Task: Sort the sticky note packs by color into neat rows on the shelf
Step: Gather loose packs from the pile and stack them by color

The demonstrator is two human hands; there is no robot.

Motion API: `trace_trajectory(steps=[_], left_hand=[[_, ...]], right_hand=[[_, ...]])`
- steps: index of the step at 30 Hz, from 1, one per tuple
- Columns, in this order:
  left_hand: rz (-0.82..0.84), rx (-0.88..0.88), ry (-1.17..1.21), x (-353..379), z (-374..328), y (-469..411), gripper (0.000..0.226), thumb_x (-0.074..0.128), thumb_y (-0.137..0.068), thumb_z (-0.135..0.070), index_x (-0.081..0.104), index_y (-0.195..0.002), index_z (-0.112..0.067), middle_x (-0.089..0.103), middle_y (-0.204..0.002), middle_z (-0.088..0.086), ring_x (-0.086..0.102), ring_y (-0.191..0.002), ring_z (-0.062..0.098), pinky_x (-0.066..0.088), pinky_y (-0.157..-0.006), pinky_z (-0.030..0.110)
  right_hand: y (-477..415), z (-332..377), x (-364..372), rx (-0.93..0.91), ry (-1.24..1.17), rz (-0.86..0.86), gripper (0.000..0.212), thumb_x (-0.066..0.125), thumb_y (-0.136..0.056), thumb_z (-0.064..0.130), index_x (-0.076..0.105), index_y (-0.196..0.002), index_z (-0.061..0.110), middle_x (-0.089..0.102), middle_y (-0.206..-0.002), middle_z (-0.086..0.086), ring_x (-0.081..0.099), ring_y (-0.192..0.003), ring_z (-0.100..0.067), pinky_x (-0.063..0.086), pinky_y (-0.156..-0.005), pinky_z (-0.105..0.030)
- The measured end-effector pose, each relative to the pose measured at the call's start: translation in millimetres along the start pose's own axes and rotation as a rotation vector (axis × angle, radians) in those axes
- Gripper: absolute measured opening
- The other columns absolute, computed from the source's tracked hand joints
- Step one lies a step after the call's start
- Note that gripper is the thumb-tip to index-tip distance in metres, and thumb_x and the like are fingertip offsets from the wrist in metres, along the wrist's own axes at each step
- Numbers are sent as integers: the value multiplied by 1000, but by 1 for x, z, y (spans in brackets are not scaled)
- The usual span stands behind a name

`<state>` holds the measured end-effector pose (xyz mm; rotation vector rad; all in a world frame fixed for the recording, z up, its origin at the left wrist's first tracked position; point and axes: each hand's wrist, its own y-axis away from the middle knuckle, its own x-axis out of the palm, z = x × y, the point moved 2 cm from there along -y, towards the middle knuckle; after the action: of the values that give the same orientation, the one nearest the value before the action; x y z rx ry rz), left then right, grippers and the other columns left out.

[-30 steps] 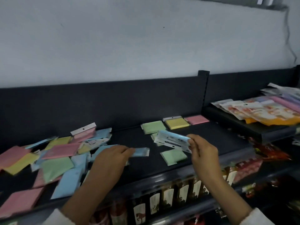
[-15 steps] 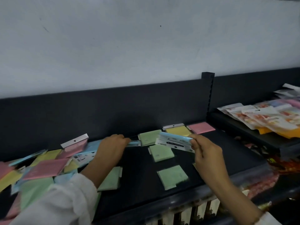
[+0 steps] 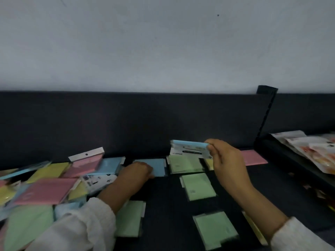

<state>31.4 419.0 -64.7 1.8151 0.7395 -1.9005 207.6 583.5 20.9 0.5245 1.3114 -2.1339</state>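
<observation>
2 hands busy: left hand (image 3: 138, 172) presses blue pack (image 3: 156, 166) flat at shelf (image 3: 272, 196) back; right hand (image 3: 224, 160) pinches blue stack (image 3: 189, 149) aloft. Loose pinch could spill stack onto green row (image 3: 198, 186).

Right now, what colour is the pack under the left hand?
Blue, in the head view: the pack under the left hand.

The flat black shelf (image 3: 163, 205) looks like matt painted metal. The square green paper note packs (image 3: 198, 186) sit in thin, slightly shiny plastic wrap. The loose white sleeve (image 3: 79, 227) is soft crinkly cloth.
</observation>
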Motion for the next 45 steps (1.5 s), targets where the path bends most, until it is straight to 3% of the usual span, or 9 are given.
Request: trace_trajectory(steps=[4,6,13,18,23,30,35,42,45], left_hand=[[-112,-80,141,-22,19,11,27,46,-95,-26,57,-117,-15,49,-137,3,50,-120,18,38,-95,23],[-225,-170,176,-42,35,21,20,51,-91,-24,65,-102,-14,55,-132,5,53,-116,21,42,-95,31],[-318,-224,168,-78,78,57,28,57,-88,-30,67,-101,-7,66,-109,7,60,-99,22,47,-85,37],[-315,-247,172,-71,98,71,30,56,-90,-33,64,-115,-18,63,-120,-2,57,-109,18,45,-87,28],[-337,-325,239,-60,104,76,28,57,-89,-33,65,-113,-21,63,-120,-4,58,-109,16,48,-88,33],[-294,-335,213,-53,94,76,31,54,-90,-38,63,-116,-26,59,-126,-9,55,-115,13,46,-93,34],[-303,-357,208,-58,89,92,28,56,-88,-37,65,-113,-27,63,-120,-8,58,-110,16,48,-88,33],[-312,-378,228,-64,86,128,19,60,-85,-31,72,-94,-19,71,-100,-1,64,-95,19,51,-80,34],[-334,-399,239,-64,85,145,19,61,-85,-31,72,-98,-22,69,-105,-3,63,-97,18,51,-82,33]], right_hand=[[-18,15,36,-63,-42,66,18,52,-92,5,68,-101,5,68,-90,-5,54,-75,-9,31,-71,7],[-25,19,54,-73,-44,111,19,51,-93,6,68,-101,6,68,-90,-5,53,-74,-8,31,-68,7],[-47,33,106,-78,-124,183,21,50,-94,8,69,-101,6,64,-86,1,50,-68,-3,33,-65,3],[-39,31,143,-100,-102,298,21,53,-92,4,70,-104,6,71,-101,-11,65,-90,-23,46,-82,-22],[-9,6,167,-152,173,638,25,50,-86,3,67,-104,8,67,-112,-9,60,-106,-27,46,-93,-37],[-6,-4,178,-190,307,729,30,50,-82,1,65,-106,10,63,-117,-6,57,-109,-24,46,-93,-34],[-6,1,172,-178,315,728,17,52,-87,17,64,-96,10,62,-109,-9,58,-101,-27,49,-87,-35],[-3,11,160,-165,376,718,18,48,-88,15,64,-93,8,63,-106,-12,60,-97,-30,47,-83,-34],[-1,18,155,-141,411,713,20,48,-90,16,64,-98,8,63,-108,-12,60,-100,-30,46,-83,-34]])
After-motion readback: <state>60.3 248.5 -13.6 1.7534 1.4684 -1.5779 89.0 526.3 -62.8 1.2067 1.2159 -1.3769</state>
